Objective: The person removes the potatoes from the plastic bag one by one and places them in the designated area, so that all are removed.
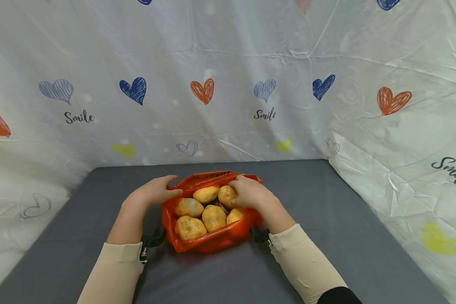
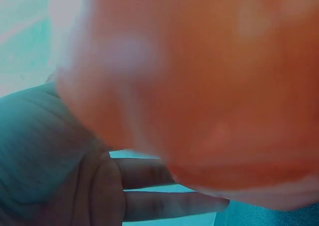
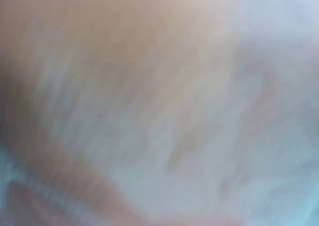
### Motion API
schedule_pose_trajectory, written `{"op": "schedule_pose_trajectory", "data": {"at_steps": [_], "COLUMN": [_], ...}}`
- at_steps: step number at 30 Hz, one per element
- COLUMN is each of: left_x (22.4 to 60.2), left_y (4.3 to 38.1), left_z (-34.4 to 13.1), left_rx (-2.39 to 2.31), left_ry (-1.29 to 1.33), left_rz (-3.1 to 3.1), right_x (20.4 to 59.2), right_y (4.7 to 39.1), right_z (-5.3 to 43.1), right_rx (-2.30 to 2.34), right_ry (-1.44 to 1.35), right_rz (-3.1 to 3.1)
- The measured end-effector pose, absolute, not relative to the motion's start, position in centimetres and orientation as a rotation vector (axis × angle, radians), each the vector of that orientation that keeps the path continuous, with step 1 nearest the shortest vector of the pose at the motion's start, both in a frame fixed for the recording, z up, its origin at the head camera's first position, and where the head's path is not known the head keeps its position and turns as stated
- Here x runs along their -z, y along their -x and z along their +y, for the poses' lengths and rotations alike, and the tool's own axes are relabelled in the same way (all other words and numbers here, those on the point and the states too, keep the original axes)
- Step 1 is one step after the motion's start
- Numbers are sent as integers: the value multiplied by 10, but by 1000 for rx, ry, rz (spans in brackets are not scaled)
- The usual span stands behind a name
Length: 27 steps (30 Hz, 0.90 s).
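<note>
A thin white sheet (image 1: 228,42), creased and printed with scribbled hearts, hangs behind the desk (image 1: 308,211), whose top is matte and dark grey. On the desk sits a red plastic bag (image 1: 222,241), glossy and crumpled, with wide mouth upward and dark letters on the far rim. The left hand (image 1: 152,194) is at the left rim of the bag; its grip is released, and the left wrist view shows two straight fingers (image 2: 144,172) beside the plastic. The right hand (image 1: 253,195) is over the right rim, its grip grasping one roundish potato (image 1: 226,196). Five other potatoes (image 1: 214,218), oval and lumpy, with yellow-brown skin, lie close together inside the bag.
</note>
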<state>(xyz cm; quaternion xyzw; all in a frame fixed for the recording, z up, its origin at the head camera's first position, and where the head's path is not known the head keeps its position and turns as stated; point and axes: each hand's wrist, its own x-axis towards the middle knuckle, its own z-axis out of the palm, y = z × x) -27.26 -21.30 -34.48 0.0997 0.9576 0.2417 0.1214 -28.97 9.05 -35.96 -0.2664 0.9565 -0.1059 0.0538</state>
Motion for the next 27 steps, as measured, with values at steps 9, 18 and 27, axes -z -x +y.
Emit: {"op": "schedule_pose_trajectory", "data": {"at_steps": [9, 18, 27], "left_x": [349, 350, 346], "left_y": [273, 273, 271], "left_z": [-212, -214, -215], "left_rx": [-666, -663, -670], "left_ry": [-259, -255, -252], "left_rz": [2781, 2782, 2786], "right_x": [373, 365, 346], "right_y": [299, 298, 289], "right_z": [93, 94, 98], "right_rx": [310, 375, 610], "right_ry": [822, 913, 968], "right_rz": [2961, 3010, 2964]}}
